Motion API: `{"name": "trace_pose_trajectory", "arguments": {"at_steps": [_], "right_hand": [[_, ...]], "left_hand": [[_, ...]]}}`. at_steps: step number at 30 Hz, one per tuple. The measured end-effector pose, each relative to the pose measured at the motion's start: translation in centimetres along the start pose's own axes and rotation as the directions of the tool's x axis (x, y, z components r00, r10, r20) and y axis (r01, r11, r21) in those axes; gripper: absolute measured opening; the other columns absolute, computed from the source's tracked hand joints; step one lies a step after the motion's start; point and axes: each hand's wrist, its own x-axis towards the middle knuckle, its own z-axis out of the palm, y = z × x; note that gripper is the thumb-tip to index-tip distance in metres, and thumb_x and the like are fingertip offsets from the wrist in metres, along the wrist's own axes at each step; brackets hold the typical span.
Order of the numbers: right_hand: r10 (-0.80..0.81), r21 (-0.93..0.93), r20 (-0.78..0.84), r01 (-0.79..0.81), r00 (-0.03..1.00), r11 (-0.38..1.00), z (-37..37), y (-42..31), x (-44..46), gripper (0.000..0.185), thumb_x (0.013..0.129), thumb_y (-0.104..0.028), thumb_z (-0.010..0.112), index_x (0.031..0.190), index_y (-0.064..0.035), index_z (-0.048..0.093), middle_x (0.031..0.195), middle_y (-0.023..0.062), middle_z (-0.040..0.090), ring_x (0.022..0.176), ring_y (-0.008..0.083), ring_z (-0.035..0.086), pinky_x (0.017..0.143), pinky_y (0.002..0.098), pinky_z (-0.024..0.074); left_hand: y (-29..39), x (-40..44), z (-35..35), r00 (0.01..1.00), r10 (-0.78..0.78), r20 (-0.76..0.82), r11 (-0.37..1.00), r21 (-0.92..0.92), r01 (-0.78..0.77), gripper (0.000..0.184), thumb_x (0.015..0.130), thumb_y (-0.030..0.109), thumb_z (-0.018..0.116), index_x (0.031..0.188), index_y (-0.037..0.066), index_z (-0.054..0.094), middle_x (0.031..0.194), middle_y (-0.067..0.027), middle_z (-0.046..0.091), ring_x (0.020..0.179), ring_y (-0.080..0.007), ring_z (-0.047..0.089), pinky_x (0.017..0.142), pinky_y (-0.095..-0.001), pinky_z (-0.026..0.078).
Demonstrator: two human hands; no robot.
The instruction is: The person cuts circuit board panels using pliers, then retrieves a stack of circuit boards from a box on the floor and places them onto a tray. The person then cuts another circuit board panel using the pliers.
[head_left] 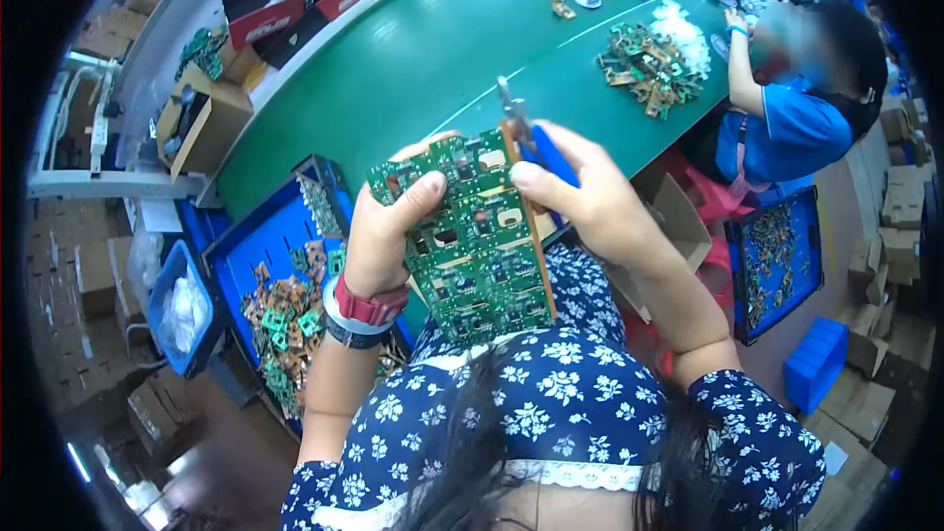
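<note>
My left hand (385, 226) is closed on the left edge of a green circuit board panel (477, 265), thumb across its face. The panel is tilted upright before my chest, with several repeated sections and cutouts. A brown strip (540, 267) runs along its right edge. My right hand (595, 199) is wrapped round blue-handled pliers (555, 155). Their metal jaws point up beside the panel's top right corner, and my right thumb lies near its edge. Whether the jaws grip the strip, I cannot tell.
A blue tray (234, 254) of loose board pieces stands at left, beside a blue bin (157, 307) with plastic bags. The green table (413, 49) bears a heap of boards (649, 69). A co-worker in a blue shirt (801, 138) sits at right, near another tray (816, 261).
</note>
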Motion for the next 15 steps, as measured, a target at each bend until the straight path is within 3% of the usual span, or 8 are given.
{"name": "trace_pose_trajectory", "arguments": {"at_steps": [2,5,9,15], "right_hand": [[0.050,0.028,-0.018,-0.050,0.999,0.998,-0.3,-0.3,-0.9,0.048,0.090,-0.020,0.064,0.129,0.0022,0.049,0.095,0.0029,0.057,0.088,0.0102,0.053,0.082,0.0246,0.0444],[-0.016,-0.228,-0.001,0.015,1.000,0.974,-0.8,0.4,-2.8,0.049,0.089,-0.020,0.065,0.129,0.0032,0.049,0.096,0.0039,0.055,0.090,0.0107,0.052,0.084,0.0251,0.0435],[-0.026,-0.327,0.039,0.037,0.999,0.944,-0.9,1.0,-4.0,0.050,0.089,-0.021,0.065,0.130,0.0040,0.048,0.099,0.0048,0.054,0.090,0.0103,0.051,0.082,0.0251,0.0438],[0.090,-0.220,0.007,-0.086,0.996,0.972,-1.2,1.9,-4.6,0.047,0.089,-0.021,0.064,0.127,0.0037,0.051,0.091,0.0042,0.055,0.086,0.0096,0.052,0.081,0.0251,0.0441]], "left_hand": [[-0.1,-0.2,0.1,0.998,0.035,-0.051,0.999,-0.019,-0.036,0.052,0.088,0.022,0.063,0.128,-0.005,0.047,0.110,-0.0145,0.063,0.096,-0.0217,0.064,0.081,-0.0340,0.054],[-0.2,-0.5,0.4,0.996,0.033,-0.078,0.998,-0.052,-0.037,0.051,0.087,0.019,0.063,0.128,-0.006,0.046,0.110,-0.0151,0.063,0.093,-0.0220,0.065,0.079,-0.0336,0.055],[-0.3,-0.4,0.6,0.997,0.027,-0.077,0.996,-0.083,-0.033,0.047,0.087,0.018,0.062,0.126,-0.006,0.048,0.109,-0.0156,0.064,0.091,-0.0216,0.066,0.077,-0.0333,0.055],[-0.8,-0.2,0.9,0.995,-0.009,-0.100,0.997,-0.075,0.002,0.041,0.089,0.014,0.058,0.124,-0.005,0.050,0.104,-0.0151,0.066,0.084,-0.0212,0.067,0.072,-0.0323,0.057]]}}
